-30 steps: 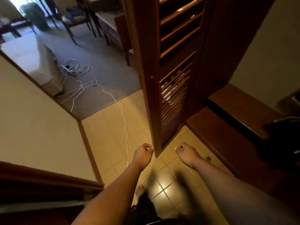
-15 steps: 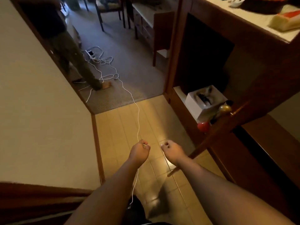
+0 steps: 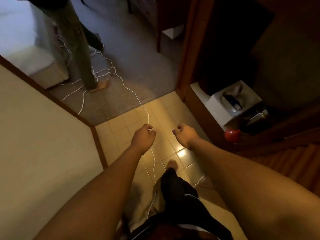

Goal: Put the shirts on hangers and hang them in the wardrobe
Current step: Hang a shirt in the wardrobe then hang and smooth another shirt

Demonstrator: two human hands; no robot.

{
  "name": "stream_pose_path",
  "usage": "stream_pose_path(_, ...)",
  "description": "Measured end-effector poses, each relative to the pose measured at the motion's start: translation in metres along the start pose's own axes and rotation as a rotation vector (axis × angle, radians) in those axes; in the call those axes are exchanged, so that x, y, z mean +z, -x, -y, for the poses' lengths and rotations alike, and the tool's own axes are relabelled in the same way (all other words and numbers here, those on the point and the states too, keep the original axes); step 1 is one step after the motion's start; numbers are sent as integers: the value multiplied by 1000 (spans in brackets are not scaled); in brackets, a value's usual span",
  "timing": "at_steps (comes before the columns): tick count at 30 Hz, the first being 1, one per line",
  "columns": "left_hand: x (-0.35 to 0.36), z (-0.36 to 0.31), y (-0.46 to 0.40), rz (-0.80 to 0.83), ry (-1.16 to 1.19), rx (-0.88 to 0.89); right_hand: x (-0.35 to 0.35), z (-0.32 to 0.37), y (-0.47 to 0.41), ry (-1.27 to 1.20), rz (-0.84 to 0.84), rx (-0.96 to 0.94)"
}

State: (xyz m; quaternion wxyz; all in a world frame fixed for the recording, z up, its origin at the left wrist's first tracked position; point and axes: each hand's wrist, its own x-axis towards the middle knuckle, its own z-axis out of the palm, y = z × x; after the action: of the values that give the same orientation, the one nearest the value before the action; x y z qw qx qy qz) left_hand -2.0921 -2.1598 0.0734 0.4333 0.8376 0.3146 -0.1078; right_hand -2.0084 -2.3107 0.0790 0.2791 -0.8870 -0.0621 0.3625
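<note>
Well beyond the left hand [image 3: 144, 136], a second person's leg [image 3: 81, 49] on the carpet, not in sight a second ago. Left hand fisted; white cable [image 3: 131, 91] running past it, grip on it unclear. Right hand [image 3: 185, 135] fisted, nothing in it. Right of that, open cabinet [image 3: 225, 49] where the slatted wardrobe door stood. No shirts or hangers anywhere; probably walking to fetch them.

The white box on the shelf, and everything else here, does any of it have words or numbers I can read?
None can be read.
White box: no lettering shows on its sides.
Dark things inside it: any labels are too blurred to read.
Red ball: plain.
</note>
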Motion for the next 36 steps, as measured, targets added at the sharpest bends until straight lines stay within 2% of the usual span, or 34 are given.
stream_pose_path(10, -83, -85, -211, -57, -49, -31, -91, 133, -200, 119, 47, -87)
stream_pose_path(18, -150, -141, -371, -84, 10, -25, -166, 236, -340, 222, 38, -205)
stream_pose_path(25, -225, -174, -547, -53, -85, 41, -211, 338, -485, 176, 15, -161)
stream_pose_path(30, -301, -207, -666, -23, -193, 89, -236, 422, -585, 21, 35, -52)
stream_pose_path(36, -374, -258, -804, 40, -242, 91, -278, 506, -694, -89, -54, -59)
